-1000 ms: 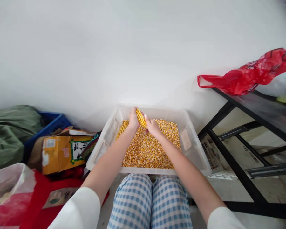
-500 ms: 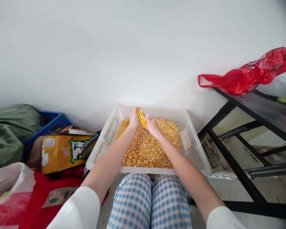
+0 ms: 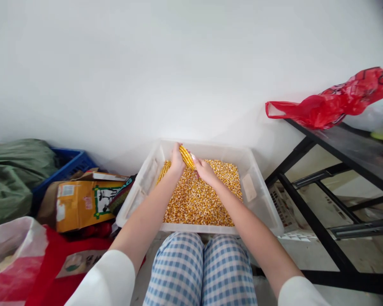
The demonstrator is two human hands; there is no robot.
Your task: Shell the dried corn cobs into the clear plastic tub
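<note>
This looks like a storage corner in a home, set against a plain white wall (image 3: 191, 76). Past the left edge of the translucent plastic tub (image 3: 266, 199) crowd a blue plastic crate (image 3: 70, 166) partly covered by green cloth (image 3: 12, 178), a worn yellow cardboard box (image 3: 79, 208) and a red-and-white bag (image 3: 15, 267). Off its right edge stands a black metal-framed worktop (image 3: 357, 144), a red plastic bag (image 3: 344, 102) slumped over the left corner. The checked, pyjama-like trousers (image 3: 178, 267) also suggest a household.
</note>
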